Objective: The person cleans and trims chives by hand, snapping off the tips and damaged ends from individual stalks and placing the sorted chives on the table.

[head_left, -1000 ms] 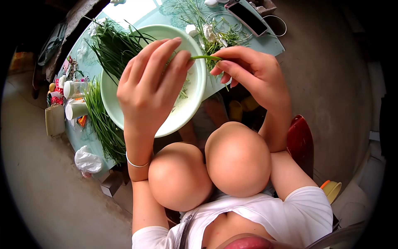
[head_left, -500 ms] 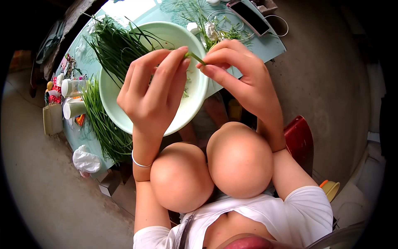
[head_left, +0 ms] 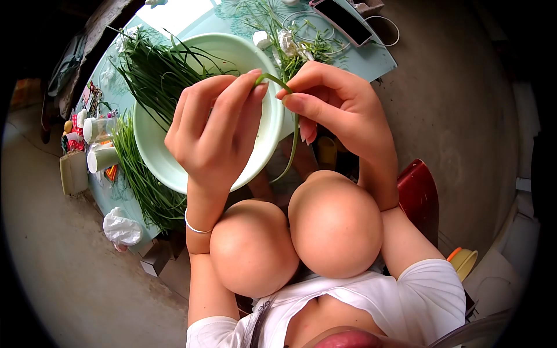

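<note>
A single green chive stalk (head_left: 277,80) arches between my two hands. My left hand (head_left: 212,124), over the bowl, pinches one end with thumb and fingertips. My right hand (head_left: 342,113) pinches the stalk farther along between thumb and forefinger, its other fingers curled. Below it, a long thin length of the stalk hangs down in a curve. Under my left hand is the pale green bowl (head_left: 152,153). Dark green chives (head_left: 156,69) lie across its far left side, partly over the rim. My left hand hides part of the bowl's inside.
Another pile of green chives (head_left: 142,180) lies left of the bowl on the table. Loose green trimmings (head_left: 313,46) and a phone (head_left: 342,20) with a white cable are at the far right. Cups (head_left: 103,158) and a crumpled white bag (head_left: 122,226) line the left edge. My knees are close below.
The stalk between my fingers was short and straight; now it bends in an arch, with a long length showing below my right hand. My hands have barely moved.
</note>
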{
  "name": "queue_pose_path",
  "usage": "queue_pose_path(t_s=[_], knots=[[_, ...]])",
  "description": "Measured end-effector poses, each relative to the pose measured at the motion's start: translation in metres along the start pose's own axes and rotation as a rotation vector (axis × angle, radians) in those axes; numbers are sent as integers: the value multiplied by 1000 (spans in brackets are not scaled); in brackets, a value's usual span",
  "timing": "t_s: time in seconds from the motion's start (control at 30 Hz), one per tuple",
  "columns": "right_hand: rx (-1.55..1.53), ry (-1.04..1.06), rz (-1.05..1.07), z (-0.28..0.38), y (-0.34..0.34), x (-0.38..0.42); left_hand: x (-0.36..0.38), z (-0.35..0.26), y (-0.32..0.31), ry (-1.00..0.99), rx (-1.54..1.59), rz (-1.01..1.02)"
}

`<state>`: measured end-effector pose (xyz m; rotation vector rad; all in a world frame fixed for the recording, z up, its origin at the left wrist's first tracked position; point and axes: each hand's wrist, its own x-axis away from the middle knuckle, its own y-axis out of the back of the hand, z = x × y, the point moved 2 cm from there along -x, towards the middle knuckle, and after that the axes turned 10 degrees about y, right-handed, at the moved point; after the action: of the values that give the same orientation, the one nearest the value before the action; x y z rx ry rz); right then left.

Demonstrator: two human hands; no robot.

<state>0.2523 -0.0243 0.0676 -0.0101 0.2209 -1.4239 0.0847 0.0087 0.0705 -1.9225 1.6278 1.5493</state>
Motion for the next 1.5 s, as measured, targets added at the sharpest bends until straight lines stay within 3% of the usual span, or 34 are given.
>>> queue_pose_path(t_s=[0.3, 0.7, 0.77, 1.03, 1.1, 1.3, 1.37, 1.43, 1.5], knots=[[-210, -58, 49, -1, -3, 1, 1, -3, -4, -37, 36, 34], [-222, 143, -90, 3, 28, -2, 3, 0, 2, 0, 17, 65], [-211, 160, -123, 4, 38, 0, 4, 0, 4, 114, -13, 99], [-41, 281, -320, 25, 92, 25, 25, 25, -22, 218, -5, 168], [-50, 398, -360, 35, 106, 33, 30, 33, -29, 272, -72, 228], [-182, 490, -243, 54, 115, 49, 31, 51, -53, 389, -100, 329], [-214, 541, -104, 57, 114, 50, 26, 57, -65, 395, -132, 361], [-219, 545, -95, 56, 113, 49, 17, 62, -81, 244, -116, 360], [-221, 521, -89, 52, 112, 48, 3, 64, -96, 248, -130, 400]])
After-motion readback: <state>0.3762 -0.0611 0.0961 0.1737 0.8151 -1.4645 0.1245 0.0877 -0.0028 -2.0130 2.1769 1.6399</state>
